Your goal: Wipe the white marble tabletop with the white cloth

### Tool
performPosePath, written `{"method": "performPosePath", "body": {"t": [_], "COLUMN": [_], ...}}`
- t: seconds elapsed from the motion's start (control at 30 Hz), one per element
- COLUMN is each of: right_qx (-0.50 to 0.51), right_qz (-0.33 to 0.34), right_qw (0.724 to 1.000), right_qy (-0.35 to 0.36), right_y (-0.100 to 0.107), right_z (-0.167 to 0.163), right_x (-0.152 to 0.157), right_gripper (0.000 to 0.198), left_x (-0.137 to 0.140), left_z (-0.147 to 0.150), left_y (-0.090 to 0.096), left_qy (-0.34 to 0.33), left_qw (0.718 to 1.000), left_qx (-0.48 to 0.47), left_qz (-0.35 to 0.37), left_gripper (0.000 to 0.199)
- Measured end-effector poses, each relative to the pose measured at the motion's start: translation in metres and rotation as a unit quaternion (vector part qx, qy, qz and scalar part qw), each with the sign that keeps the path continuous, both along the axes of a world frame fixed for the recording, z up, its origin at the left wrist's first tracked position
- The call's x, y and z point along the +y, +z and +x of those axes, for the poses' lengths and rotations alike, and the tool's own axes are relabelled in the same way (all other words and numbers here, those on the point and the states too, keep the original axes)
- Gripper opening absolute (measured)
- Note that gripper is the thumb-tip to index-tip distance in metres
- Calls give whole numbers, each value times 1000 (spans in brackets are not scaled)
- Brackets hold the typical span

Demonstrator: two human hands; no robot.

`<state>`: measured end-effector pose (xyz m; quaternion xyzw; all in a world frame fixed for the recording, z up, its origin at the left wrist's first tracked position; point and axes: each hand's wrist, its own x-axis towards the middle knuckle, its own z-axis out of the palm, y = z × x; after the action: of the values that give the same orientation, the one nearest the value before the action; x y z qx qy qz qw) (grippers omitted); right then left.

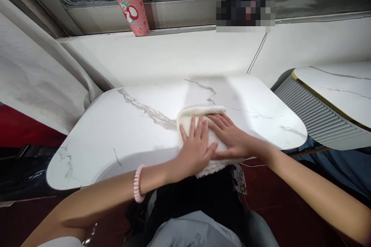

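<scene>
A white cloth [185,115] lies spread on the white marble-patterned table [95,131], its fluffy lower end hanging past the front edge. My left hand [193,148] rests flat on the cloth with the fingers spread, and a pink coiled band circles that wrist. Beside it, my right hand [232,137] also presses flat on the cloth, fingers stretched toward the upper left. The two hands meet near the thumbs. Neither hand grips the cloth. Part of the cloth is hidden beneath them.
A pink paper cup [130,5] stands on the window ledge behind the table. A white curtain [37,58] hangs at the left. On the right is a second marble-patterned top with a ribbed grey side [307,104]. A blurred patch covers part of the window.
</scene>
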<state>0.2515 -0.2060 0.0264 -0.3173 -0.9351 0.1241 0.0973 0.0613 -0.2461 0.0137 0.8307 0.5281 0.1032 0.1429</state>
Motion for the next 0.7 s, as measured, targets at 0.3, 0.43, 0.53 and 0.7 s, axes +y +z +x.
{"method": "performPosePath", "body": {"t": [0.3,0.43,0.53,0.7], "right_qx": [-33,-27,-88,-142], "right_qz": [-92,-172,-213,-196], "right_qw": [994,980,965,960], "right_qy": [-45,-101,-122,-138], "right_y": [3,10,20,15], "right_z": [65,72,56,34], "right_x": [-23,-4,7,36], "right_gripper": [100,89,124,147], "left_x": [-6,26,41,67], "left_z": [48,46,37,32], "left_y": [12,24,26,17], "left_qy": [-78,-132,-175,-158], "left_qw": [992,977,968,978], "left_qx": [-48,-53,-34,1], "left_qz": [-81,-158,-179,-140], "left_gripper": [105,114,138,148]}}
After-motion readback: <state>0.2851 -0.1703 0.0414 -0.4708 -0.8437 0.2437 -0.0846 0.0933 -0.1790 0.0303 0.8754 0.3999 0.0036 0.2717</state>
